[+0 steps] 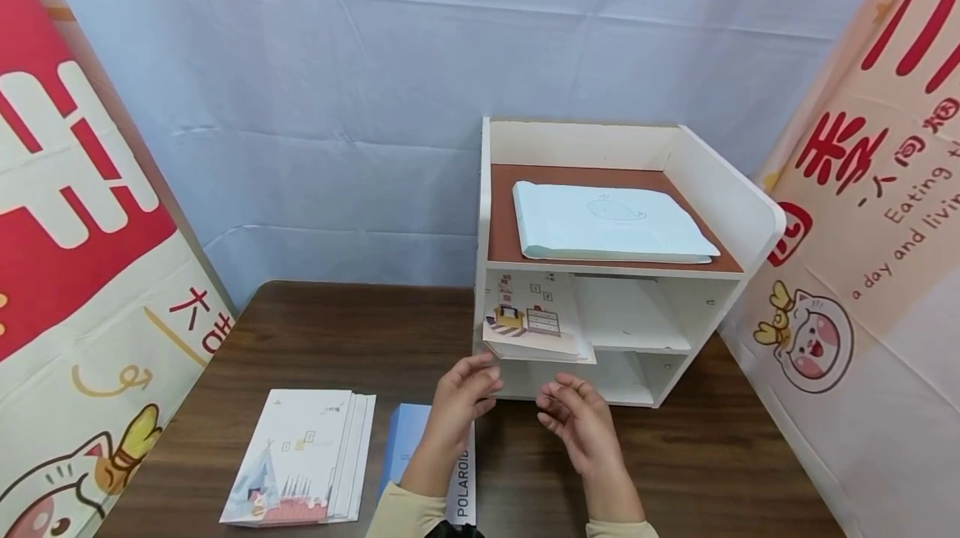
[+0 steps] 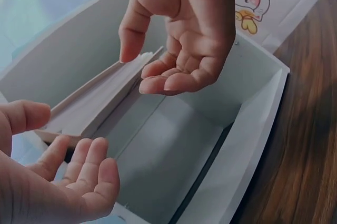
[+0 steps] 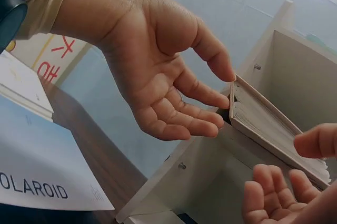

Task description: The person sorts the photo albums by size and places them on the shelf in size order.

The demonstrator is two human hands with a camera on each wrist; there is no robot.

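An illustrated book (image 1: 525, 314) lies cover up on the left side of the middle shelf in a white shelf unit (image 1: 716, 196), its near end at the shelf's front edge. The left hand (image 1: 457, 404) is at the book's near left corner, thumb and fingers slightly bent with a gap between them; whether they touch the cover, I cannot tell. The right hand (image 1: 581, 421) is just in front of the book's right side, palm turned inward, its fingers loosely bent, thumb apart from them, holding nothing. A pale blue packet (image 1: 611, 223) with a whale drawing lies on the unit's brown top. On the desk (image 1: 360, 321), to the left, is a pile of white illustrated books (image 1: 300, 455); beside it, partly under the left forearm, lies a blue-and-white POLAROID book (image 1: 406, 442).
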